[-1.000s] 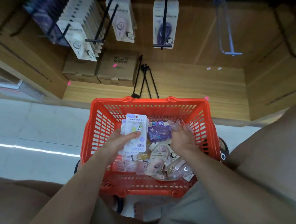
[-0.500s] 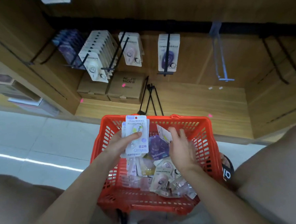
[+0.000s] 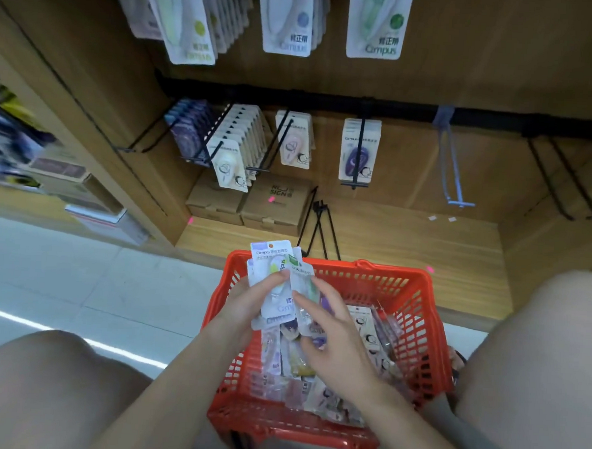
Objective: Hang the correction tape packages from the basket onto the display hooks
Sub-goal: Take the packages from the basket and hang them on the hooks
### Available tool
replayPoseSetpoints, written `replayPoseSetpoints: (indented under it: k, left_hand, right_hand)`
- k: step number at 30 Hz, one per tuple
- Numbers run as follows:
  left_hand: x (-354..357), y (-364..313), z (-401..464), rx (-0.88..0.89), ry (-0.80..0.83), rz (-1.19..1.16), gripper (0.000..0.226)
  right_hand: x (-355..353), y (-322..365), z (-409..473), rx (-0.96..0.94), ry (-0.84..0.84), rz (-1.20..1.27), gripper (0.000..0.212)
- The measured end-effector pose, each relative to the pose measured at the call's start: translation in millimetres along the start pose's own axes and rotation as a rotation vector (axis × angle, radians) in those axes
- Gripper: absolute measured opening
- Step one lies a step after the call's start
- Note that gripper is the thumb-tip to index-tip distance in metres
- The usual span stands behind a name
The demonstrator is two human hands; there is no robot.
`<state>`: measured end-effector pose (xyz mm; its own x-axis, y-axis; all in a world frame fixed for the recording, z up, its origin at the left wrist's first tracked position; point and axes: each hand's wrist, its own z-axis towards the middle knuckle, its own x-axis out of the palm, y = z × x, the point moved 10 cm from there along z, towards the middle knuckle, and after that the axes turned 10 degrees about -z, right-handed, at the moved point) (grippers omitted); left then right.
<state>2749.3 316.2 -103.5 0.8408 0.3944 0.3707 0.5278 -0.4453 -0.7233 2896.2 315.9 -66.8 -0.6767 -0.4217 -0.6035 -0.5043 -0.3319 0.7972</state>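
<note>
A wooden shop display faces us, black display hooks (image 3: 359, 152) on its rail, some bare. We keep the red basket (image 3: 416, 320) between our knees so packages stay within reach. Our left hand (image 3: 249, 301) grips a fanned stack of correction tape packages (image 3: 274, 257) above the rim, thumb on top; our right hand (image 3: 330, 332) pinches a green-topped package (image 3: 304, 276) against it. White cards, clear blisters.

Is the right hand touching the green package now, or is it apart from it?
Touching. In the head view the right hand pinches the green package against the stack held by the left hand.
</note>
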Motion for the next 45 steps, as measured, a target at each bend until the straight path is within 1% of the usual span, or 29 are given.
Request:
replayPoseSetpoints:
  k: [2,4,5,7,8,10,11,12,13,15,16,17,18,19,20,22,23,24,25,26,28,29,31,33,35,38,41,45]
  left_hand:
    - [-1,-3,-3,0.012,0.008,0.012,0.039]
    - [-2,-8,-5,0.029,0.007,0.015,0.04]
    - [-2,-12,-7,0.041,0.004,0.017,0.04]
    - [-2,-18,-9,0.063,0.001,0.012,0.04]
    - [-1,-21,-11,0.069,-0.002,0.007,0.039]
    - [0,-26,-14,0.069,-0.014,0.004,0.028]
    - [1,-28,-16,0.064,-0.015,0.002,0.022]
    - [2,-31,-17,0.062,-0.013,-0.004,0.02]
    - [1,-34,-19,0.064,-0.016,-0.008,0.025]
    - [-1,-42,-23,0.063,-0.029,0.001,0.047]
    - [-1,-46,-26,0.061,-0.019,0.01,0.054]
    - [1,-49,-28,0.058,0.001,0.017,0.058]
    - [2,-53,-30,0.055,0.02,0.019,0.058]
    - [2,-57,-31,0.052,0.03,0.016,0.057]
    - [2,-61,-32,0.05,0.035,0.015,0.056]
    - [2,-70,-33,0.035,0.035,0.012,0.061]
    - [2,-74,-33,0.025,0.03,0.007,0.065]
    - [3,-79,-33,0.017,0.032,0.005,0.069]
    - [5,-83,-34,0.005,0.046,0.005,0.069]
    - [8,-87,-34,-0.01,0.078,0.002,0.063]
    - [16,-93,-36,-0.036,0.142,-0.013,0.043]
    - [17,-97,-37,-0.032,0.152,-0.013,0.04]
    - [14,-108,-36,0.017,0.129,0.011,0.048]
    - [13,-120,-36,0.066,0.117,0.04,0.056]
    - [14,-127,-36,0.087,0.137,0.044,0.06]
    - [18,-131,-36,0.097,0.188,0.03,0.064]
    - [20,-131,-34,0.112,0.222,0.037,0.07]
    - [22,-131,-33,0.157,0.227,0.062,0.078]
  right_hand:
    - [-2,2,1,0.01,-0.005,0.087,0.064]
    - [-4,4,7,0.029,-0.015,0.17,0.054]
    - [-5,3,11,0.077,-0.023,0.264,0.044]
    - [-9,-3,17,0.23,-0.078,0.529,0.025]
    - [-13,-7,20,0.303,-0.129,0.624,0.025]
    - [-22,-12,28,0.381,-0.216,0.702,0.032]
    - [-24,-12,32,0.398,-0.226,0.726,0.04]
    - [-24,-11,36,0.417,-0.218,0.749,0.05]
    - [-23,-12,39,0.444,-0.191,0.775,0.063]
    - [-15,-17,44,0.54,-0.073,0.839,0.088]
    - [-11,-18,46,0.575,0.009,0.882,0.091]
    - [-9,-16,49,0.586,0.099,0.919,0.081]
    - [-9,-11,53,0.575,0.179,0.944,0.065]
    - [-10,-9,55,0.559,0.216,0.938,0.052]
    - [-14,-9,58,0.551,0.196,0.9,0.044]
    - [-32,-13,68,0.525,0.033,0.731,0.038]
    - [-42,-11,73,0.494,-0.043,0.662,0.038]
    - [-48,-5,79,0.458,-0.075,0.627,0.038]
    - [-49,2,85,0.419,-0.061,0.614,0.037]
    - [-46,11,90,0.378,-0.019,0.617,0.037]
    - [-38,28,97,0.315,0.083,0.654,0.036]
    - [-34,34,98,0.307,0.123,0.69,0.034]
    - [-25,43,97,0.342,0.18,0.799,0.033]
    - [-20,45,97,0.374,0.198,0.886,0.041]
    - [-18,53,99,0.327,0.237,0.926,0.05]
    - [-13,74,105,0.26,0.298,0.981,0.055]
    - [-9,83,109,0.263,0.289,0.957,0.054]
    - [-15,82,115,0.29,0.209,0.883,0.052]
